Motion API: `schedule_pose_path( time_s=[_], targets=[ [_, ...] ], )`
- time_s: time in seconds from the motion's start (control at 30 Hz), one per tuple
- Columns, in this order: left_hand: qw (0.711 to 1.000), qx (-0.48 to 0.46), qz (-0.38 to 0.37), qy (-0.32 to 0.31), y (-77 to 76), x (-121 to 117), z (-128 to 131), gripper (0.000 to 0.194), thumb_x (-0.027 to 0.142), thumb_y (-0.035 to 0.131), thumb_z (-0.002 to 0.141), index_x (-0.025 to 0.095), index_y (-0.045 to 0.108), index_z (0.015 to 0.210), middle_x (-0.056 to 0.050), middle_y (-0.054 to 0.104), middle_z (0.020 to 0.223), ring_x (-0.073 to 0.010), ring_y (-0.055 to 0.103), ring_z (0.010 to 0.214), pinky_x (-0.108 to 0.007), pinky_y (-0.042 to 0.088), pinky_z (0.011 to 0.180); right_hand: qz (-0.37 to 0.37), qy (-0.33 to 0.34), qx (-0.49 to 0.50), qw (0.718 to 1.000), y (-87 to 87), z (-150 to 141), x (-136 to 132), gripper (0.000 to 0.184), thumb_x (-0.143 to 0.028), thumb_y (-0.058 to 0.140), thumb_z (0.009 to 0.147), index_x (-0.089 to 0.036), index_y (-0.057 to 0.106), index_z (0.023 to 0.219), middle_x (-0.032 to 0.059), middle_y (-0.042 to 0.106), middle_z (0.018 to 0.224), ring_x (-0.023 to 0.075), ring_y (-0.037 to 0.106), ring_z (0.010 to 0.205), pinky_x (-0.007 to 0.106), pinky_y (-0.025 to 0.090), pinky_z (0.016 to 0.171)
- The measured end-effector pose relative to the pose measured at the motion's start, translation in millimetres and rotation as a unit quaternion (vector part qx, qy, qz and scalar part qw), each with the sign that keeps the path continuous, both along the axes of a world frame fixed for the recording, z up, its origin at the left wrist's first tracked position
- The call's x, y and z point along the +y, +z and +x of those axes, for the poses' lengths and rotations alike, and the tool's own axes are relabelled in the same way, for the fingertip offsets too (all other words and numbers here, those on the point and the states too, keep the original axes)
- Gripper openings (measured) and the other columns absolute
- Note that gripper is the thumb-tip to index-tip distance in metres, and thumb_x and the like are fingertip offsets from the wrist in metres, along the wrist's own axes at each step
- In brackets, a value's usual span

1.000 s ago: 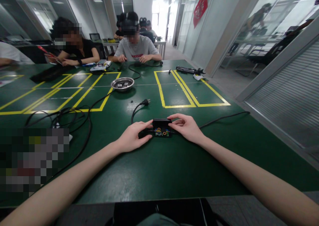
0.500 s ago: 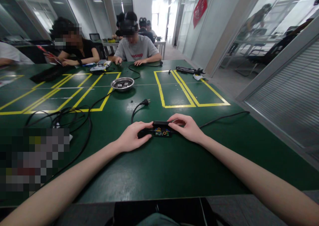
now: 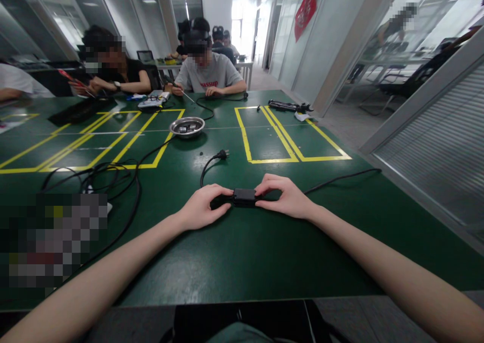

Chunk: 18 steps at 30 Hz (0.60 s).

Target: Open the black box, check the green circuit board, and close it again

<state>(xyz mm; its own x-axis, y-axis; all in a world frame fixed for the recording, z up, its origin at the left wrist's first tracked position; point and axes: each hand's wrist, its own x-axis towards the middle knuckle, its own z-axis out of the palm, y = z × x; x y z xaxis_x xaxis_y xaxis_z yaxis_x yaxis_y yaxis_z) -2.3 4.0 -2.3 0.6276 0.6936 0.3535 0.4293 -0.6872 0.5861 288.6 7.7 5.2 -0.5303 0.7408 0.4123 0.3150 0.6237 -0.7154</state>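
A small black box (image 3: 244, 196) lies on the green table (image 3: 242, 262) in front of me, its lid down so the coloured parts inside are hidden. My left hand (image 3: 202, 208) curls round its left end, fingers closed on it. My right hand (image 3: 287, 196) pinches its right end with thumb and fingers. A black cable with a plug (image 3: 222, 155) runs from the box's left side, and another black cable (image 3: 340, 177) leads off to the right.
A metal bowl (image 3: 186, 126) with small parts stands further back. Tangled black cables (image 3: 98, 176) lie at the left. Yellow tape rectangles (image 3: 280, 136) mark the table. Two people sit working at the far side, and a black tool (image 3: 287, 106) lies at the far right.
The black lid, held raised behind the box by my right hand, has come down onto the box and now covers the coloured parts. My left hand has stayed put.
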Motion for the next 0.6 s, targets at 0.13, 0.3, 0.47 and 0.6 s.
schedule_pose_path(
  time_s=[0.13,0.3,0.47,0.6],
  targets=[
    [1.0,-0.002,0.015,-0.007,-2.5,0.8,-0.3,0.023,0.025,0.065,0.094,0.02,0.069,0.116,-0.009,0.077,0.118,-0.0239,0.073,0.109,-0.042,0.057,0.1,0.023,0.006,-0.035,0.999,2.3,1.3,-0.4,0.014,-0.035,0.077,0.088,-0.021,0.076,0.092,0.0056,0.07,0.09,0.0195,0.069,0.082,0.035,0.058,0.075],
    [0.999,0.0,0.04,-0.008,-5.0,1.7,0.5,0.017,0.023,0.066,0.094,0.019,0.07,0.111,-0.01,0.078,0.118,-0.0248,0.073,0.109,-0.044,0.057,0.099,0.057,0.016,-0.05,0.997,0.8,1.9,-0.1,0.012,-0.031,0.076,0.09,-0.02,0.075,0.093,0.0056,0.07,0.09,0.0191,0.069,0.082,0.033,0.055,0.074],
    [0.998,0.003,0.058,-0.011,-3.9,0.8,2.3,0.014,0.022,0.065,0.095,0.019,0.069,0.108,-0.013,0.074,0.13,-0.0257,0.071,0.117,-0.046,0.055,0.102,0.081,0.02,-0.06,0.995,0.2,1.7,-0.1,0.01,-0.029,0.075,0.091,-0.019,0.074,0.094,0.0053,0.07,0.089,0.0189,0.069,0.082,0.032,0.054,0.074],
    [0.996,0.02,0.079,-0.026,-0.8,-0.2,4.5,0.007,0.022,0.064,0.095,0.02,0.066,0.102,-0.013,0.07,0.137,-0.0268,0.069,0.12,-0.047,0.054,0.102,0.092,0.019,-0.086,0.992,1.9,1.1,-1.3,0.009,-0.028,0.074,0.091,-0.02,0.075,0.096,0.0047,0.069,0.089,0.0182,0.069,0.081,0.03,0.053,0.072]
  ],
)
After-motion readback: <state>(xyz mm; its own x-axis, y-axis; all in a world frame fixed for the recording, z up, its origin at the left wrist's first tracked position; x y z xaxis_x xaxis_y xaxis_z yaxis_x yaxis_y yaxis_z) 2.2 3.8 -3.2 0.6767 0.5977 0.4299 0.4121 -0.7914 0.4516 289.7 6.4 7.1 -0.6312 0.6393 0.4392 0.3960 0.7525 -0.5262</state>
